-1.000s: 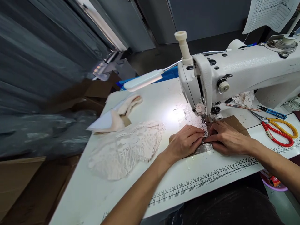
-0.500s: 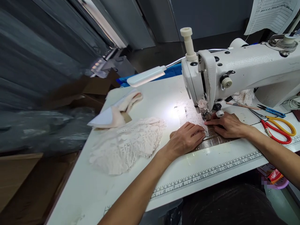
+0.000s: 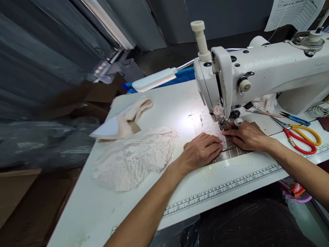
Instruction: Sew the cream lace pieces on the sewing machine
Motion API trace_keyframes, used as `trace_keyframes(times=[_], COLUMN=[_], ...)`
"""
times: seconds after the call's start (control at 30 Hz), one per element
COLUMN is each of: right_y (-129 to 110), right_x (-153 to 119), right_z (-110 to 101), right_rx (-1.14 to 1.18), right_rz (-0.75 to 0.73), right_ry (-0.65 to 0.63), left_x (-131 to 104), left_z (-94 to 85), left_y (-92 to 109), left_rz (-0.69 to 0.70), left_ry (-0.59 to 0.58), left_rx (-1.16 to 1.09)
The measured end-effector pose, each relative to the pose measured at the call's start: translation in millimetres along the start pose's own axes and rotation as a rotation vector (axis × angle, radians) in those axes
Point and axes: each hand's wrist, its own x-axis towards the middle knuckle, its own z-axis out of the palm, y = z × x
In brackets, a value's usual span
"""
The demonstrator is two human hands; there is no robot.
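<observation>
White lace fabric [image 3: 209, 127] lies under the presser foot [image 3: 224, 125] of a white sewing machine [image 3: 267, 70]. My left hand [image 3: 204, 148] rests palm down on the lace's near left side, its fingers extended and slightly bent. From the right, my right hand [image 3: 246, 136] reaches in with its index fingertip touching the lace edge just before the foot. The thumb sits apart, below that finger. Beneath both hands is a shiny brown plate [image 3: 231, 155]. The needle tip is too small to make out.
A heap of white lace [image 3: 140, 159] and folded cream pieces [image 3: 123, 123] lie left on the table. Red-and-yellow scissors [image 3: 299, 137], blue snips [image 3: 295, 118] and a thin brownish tool [image 3: 264, 113] are at right. A lit lamp [image 3: 154, 79] stands behind. A ruler strip [image 3: 221, 192] lines the front edge.
The whole view has shifted slightly, so everything appears a little further left and up. Both hands keep nearly the same place by the presser foot.
</observation>
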Motion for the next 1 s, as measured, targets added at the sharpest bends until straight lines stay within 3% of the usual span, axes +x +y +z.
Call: trace_keyframes(times=[0.4,0.6,1.0], right_y=[1.9,0.7,-10.7], right_x=[-4.4,-5.4,2.6], right_z=[-1.0,0.0,1.1], right_rx=[0.025,0.012,-0.096], right_rz=[-0.105,-0.087,0.029], right_ry=[-0.004,-0.004,-0.119], left_x=[4.6,7.7,0.4], left_z=[-20.3,-20.1,-12.1], left_y=[12.8,8.1,10.2], left_rz=[0.009,-0.032,-0.092], left_ry=[-0.279,-0.283,-0.191], left_rx=[0.071,-0.001,0.07])
